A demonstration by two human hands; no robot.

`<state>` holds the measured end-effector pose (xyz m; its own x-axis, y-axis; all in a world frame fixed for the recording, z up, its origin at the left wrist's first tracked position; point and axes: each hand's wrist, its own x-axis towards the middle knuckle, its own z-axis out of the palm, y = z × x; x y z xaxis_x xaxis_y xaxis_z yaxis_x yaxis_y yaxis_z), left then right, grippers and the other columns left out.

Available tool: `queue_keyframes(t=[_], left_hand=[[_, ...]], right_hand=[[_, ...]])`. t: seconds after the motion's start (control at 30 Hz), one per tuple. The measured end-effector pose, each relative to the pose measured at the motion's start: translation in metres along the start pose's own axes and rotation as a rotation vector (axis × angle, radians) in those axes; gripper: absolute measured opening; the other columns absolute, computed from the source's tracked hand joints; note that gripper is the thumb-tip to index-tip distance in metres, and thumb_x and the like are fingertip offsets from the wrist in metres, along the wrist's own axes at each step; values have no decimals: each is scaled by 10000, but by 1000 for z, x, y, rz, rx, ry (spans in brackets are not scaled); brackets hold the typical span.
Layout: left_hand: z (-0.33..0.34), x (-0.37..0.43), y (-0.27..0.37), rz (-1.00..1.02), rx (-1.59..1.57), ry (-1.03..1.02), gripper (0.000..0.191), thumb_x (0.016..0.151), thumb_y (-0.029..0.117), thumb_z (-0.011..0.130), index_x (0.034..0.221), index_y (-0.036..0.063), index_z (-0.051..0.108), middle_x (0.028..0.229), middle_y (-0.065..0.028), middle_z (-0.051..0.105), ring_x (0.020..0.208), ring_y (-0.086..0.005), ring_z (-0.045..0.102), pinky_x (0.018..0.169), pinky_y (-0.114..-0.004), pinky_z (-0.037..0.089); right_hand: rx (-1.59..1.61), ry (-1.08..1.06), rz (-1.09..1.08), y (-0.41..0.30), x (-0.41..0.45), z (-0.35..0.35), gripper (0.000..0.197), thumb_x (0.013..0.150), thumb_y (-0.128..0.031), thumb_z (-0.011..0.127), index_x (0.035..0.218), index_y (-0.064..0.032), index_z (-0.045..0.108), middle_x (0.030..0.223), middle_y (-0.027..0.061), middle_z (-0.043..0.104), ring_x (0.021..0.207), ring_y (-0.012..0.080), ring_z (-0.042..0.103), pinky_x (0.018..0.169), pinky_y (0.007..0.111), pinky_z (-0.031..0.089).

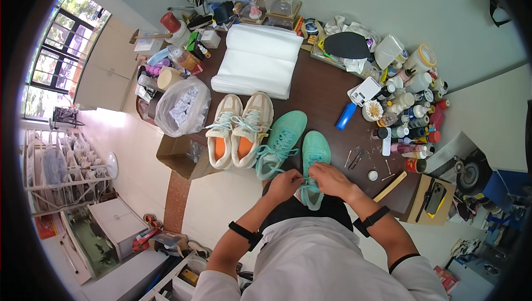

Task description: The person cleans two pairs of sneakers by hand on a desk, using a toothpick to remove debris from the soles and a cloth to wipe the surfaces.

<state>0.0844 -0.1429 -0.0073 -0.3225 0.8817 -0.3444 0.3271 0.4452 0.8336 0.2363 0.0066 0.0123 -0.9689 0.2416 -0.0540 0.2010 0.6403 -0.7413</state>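
Both hands are at the laces of a mint-green sneaker [316, 148], which lies at the near edge of the dark brown table, its toe pointing away. My left hand [286, 185] pinches a lace on the shoe's left side. On the right side, my right hand [331, 180] has its fingers closed at the laces by the tongue. A second mint-green sneaker [287, 131], its lace ends loose over it, rests just to the left. Beside that stands a pair of beige sneakers [252, 119] with orange insoles and pale blue laces.
Behind the shoes lies a stack of white sheets [258, 62]. A plastic bag of small packets [183, 107] and a cardboard box [178, 151] are at left. At right are a blue object [346, 116], cotton swabs [374, 110], tweezers [355, 160], a wooden-handled brush [390, 186] and several bottles [417, 82].
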Motion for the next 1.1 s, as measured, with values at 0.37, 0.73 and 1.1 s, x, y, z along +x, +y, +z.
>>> queue_keyframes(t=[0.37, 0.73, 1.1], left_hand=[[14, 7, -19, -197, -156, -89, 278, 928, 304, 648, 948, 26, 643, 753, -37, 649, 588, -109, 619, 512, -260, 501], [23, 6, -19, -327, -208, -106, 324, 924, 312, 643, 896, -10, 626, 733, -58, 635, 624, -117, 614, 517, -271, 513], [13, -1, 4, -402, -428, 91, 333, 879, 283, 661, 806, -36, 597, 647, -145, 621, 565, -251, 631, 578, -399, 504]], right_hand=[[47, -76, 91, 0, 7, -3, 135, 834, -23, 561, 957, -37, 507, 900, 164, 607, 927, 372, 593, 793, 478, 468], [220, -8, 334, -4, 13, 5, 227, 786, -65, 620, 997, -55, 536, 776, 115, 630, 777, 347, 636, 675, 465, 493], [297, 335, 494, 22, -18, 8, 187, 804, -140, 702, 930, -28, 623, 854, 129, 641, 749, 284, 644, 683, 395, 511]])
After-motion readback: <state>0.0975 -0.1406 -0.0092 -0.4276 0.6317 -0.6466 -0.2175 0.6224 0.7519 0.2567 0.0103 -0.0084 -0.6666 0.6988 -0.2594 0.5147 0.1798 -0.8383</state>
